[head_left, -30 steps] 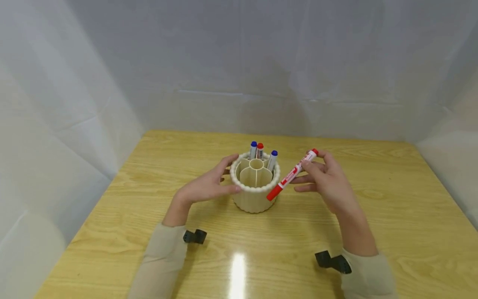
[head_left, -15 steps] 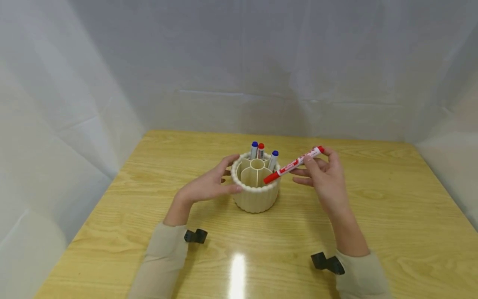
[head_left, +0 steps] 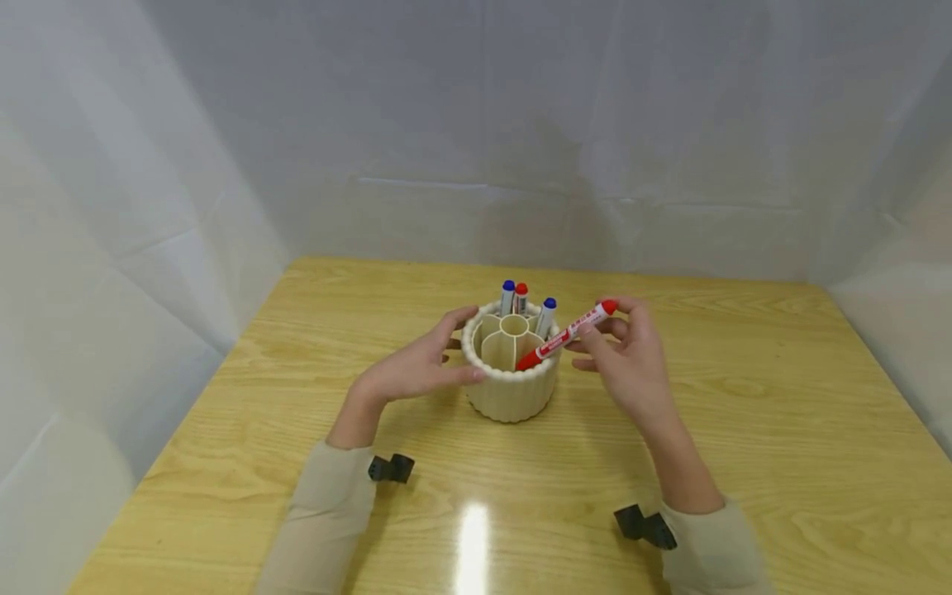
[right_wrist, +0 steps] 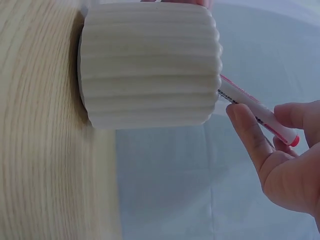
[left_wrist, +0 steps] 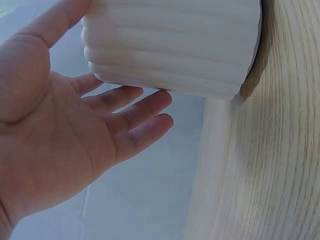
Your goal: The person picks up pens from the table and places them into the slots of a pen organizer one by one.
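The right hand (head_left: pixel 628 364) pinches a red marker (head_left: pixel 565 335) between thumb and fingertips, gripping it near its upper end. The marker slants down and away from that hand toward the left, its red cap dipping over the rim of the cream ribbed pen holder (head_left: pixel 511 388), above the compartment nearest the right hand. From where the head view looks, the cap seems to be just inside the opening, though I cannot tell whether it touches the divider or the wall. The right wrist view shows the marker's white barrel (right_wrist: pixel 255 112) passing behind the holder's rim (right_wrist: pixel 150 65), with the fingers (right_wrist: pixel 247 132) curled round it.

The left hand (head_left: pixel 412 368) lies on the other side of the holder, fingers relaxed and nearly straight, the thumb along the near rim and the fingertips round the far side. In the left wrist view the open palm (left_wrist: pixel 60 145) cups the ribbed wall (left_wrist: pixel 170 45), the fingertips lying against it rather than gripping.

Beyond both hands, in the holder's far compartments, stand three markers (head_left: pixel 521 299), two blue-capped and one red-capped, upright. The holder sits on the wooden table (head_left: pixel 781 430) between the two hands.
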